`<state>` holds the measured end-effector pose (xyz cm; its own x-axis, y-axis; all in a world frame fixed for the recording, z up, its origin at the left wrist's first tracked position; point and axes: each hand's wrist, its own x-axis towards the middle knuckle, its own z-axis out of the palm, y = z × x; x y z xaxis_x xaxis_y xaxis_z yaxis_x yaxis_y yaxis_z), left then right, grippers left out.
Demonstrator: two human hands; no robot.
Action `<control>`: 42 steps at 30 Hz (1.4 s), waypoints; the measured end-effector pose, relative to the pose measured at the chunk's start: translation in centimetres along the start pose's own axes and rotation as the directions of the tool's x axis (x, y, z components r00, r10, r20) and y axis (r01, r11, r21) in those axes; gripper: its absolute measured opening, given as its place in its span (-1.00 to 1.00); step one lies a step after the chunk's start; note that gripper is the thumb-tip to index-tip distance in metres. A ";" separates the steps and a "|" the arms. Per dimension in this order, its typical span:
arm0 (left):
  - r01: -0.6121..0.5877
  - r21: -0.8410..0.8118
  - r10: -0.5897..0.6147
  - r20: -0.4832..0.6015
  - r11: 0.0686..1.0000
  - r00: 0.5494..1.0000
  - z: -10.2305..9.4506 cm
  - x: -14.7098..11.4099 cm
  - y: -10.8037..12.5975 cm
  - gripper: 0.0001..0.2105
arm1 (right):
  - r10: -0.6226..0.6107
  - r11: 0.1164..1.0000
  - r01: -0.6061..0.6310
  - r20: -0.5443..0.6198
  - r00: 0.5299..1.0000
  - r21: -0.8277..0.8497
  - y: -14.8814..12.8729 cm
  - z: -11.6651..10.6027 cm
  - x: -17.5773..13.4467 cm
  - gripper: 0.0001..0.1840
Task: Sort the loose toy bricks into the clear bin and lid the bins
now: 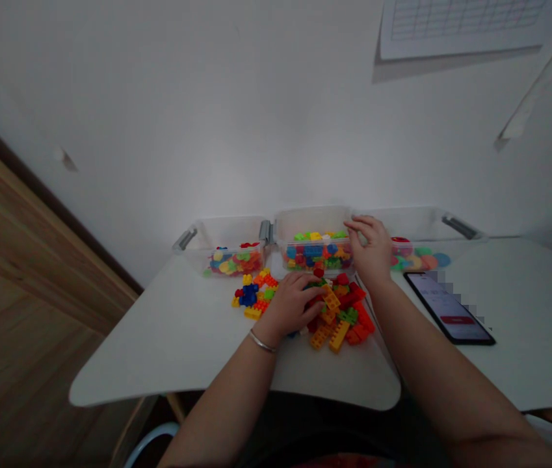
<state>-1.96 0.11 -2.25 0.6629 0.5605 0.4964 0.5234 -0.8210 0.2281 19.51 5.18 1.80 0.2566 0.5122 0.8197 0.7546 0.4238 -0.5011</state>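
A pile of red, orange, yellow, green and blue building blocks (339, 331) lies on the white table, in front of a row of clear bins. My left hand (292, 304), a silver bangle at its wrist, rests palm down on the left of this pile. Its fingers are apart, and their tips reach a yellow block (330, 297); no grip on it shows. At the right end of the middle clear bin (312, 224), which holds several small blocks, is my right hand (370, 250). Its fingers stretch leftward over the rim, apart, with nothing visible between them.
A left clear bin (229, 227) contains mixed colourful pieces, and a right clear bin (415, 221) has round flat discs. A phone (451, 309) lies on the table's right side. Behind the bins rises a white wall (207, 117) with a gridded paper sheet (461, 29).
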 end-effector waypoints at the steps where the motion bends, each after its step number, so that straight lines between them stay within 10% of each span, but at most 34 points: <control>1: 0.000 -0.003 0.000 0.004 1.000 1.000 0.0 0.0 0.0 -0.76 | 0.004 0.999 -0.003 0.029 1.000 -0.048 0.1 0.3 0.0 -0.73; 12: 0.006 -0.045 -0.005 0.022 0.999 1.000 -0.1 -0.2 0.0 -0.72 | -0.169 0.972 0.209 0.302 0.938 -0.103 2.4 0.0 -0.2 -0.63; 23: 0.020 -0.047 -0.018 0.031 0.999 0.999 -0.1 0.0 0.0 -0.73 | -0.221 0.975 0.219 0.187 0.957 0.032 0.5 -3.1 -4.4 -0.62; 35: 0.032 -0.036 -0.031 0.027 0.999 0.999 0.0 0.2 -0.1 -0.74 | -0.312 0.942 0.324 0.565 0.764 0.082 -0.5 -3.6 -8.5 -0.57; 42: 0.028 -0.021 -0.028 0.031 0.999 0.999 0.1 0.2 -0.2 -0.77 | -0.233 0.962 0.273 0.596 0.768 0.023 0.4 -3.4 -8.8 -0.50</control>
<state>-1.88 0.45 -2.28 0.6642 0.5861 0.4640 0.5306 -0.8068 0.2598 19.60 -1.76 -4.69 -0.3386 0.7402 0.5809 0.7816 0.5650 -0.2643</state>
